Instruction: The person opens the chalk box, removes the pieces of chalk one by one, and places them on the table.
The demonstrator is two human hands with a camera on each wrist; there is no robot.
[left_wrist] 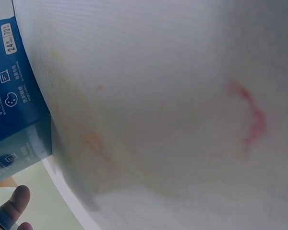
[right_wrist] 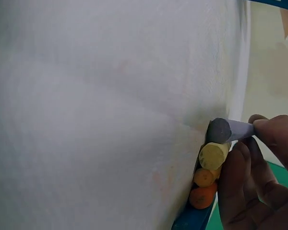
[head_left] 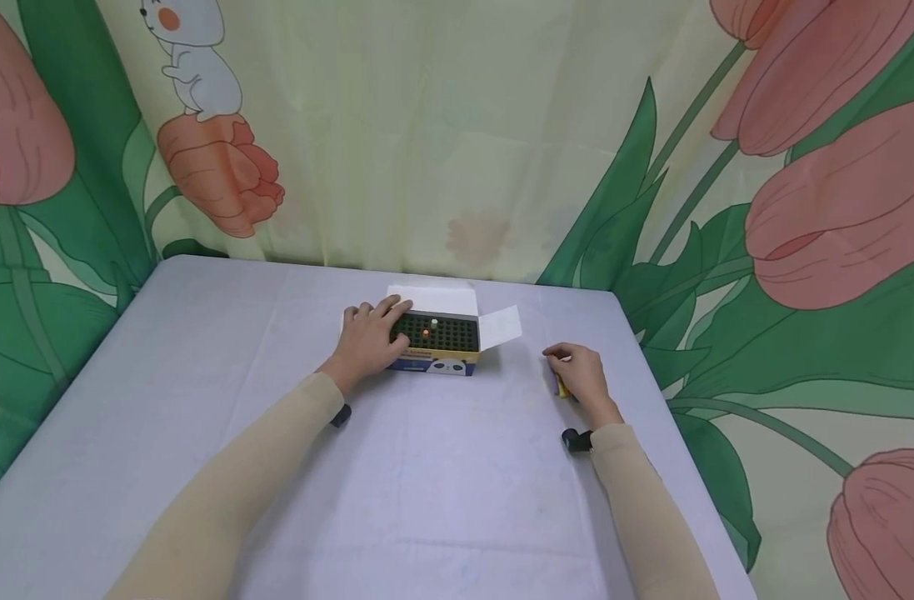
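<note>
A chalk box (head_left: 451, 366) with a panda picture stands open on the table, a dark tray of round holes (head_left: 457, 332) inside. One orange chalk (head_left: 426, 333) and one whitish chalk (head_left: 435, 323) stand in holes. My left hand (head_left: 367, 337) rests across the box's left end, fingers spread. In the left wrist view, the blue box side (left_wrist: 14, 81) and a fingertip show. To the right, my right hand (right_wrist: 264, 158) pinches a purple chalk (right_wrist: 223, 131) between thumb and finger. Beside it lie a yellow chalk (right_wrist: 214, 155), two orange chalks (right_wrist: 203, 196) and a blue piece (right_wrist: 192, 219).
The box's white lid flap (head_left: 432, 298) leans back and a side flap (head_left: 500, 327) sticks out to the right. A white cloth covers the table (head_left: 442, 492). Behind it hangs a curtain (head_left: 427, 150) printed with tulips.
</note>
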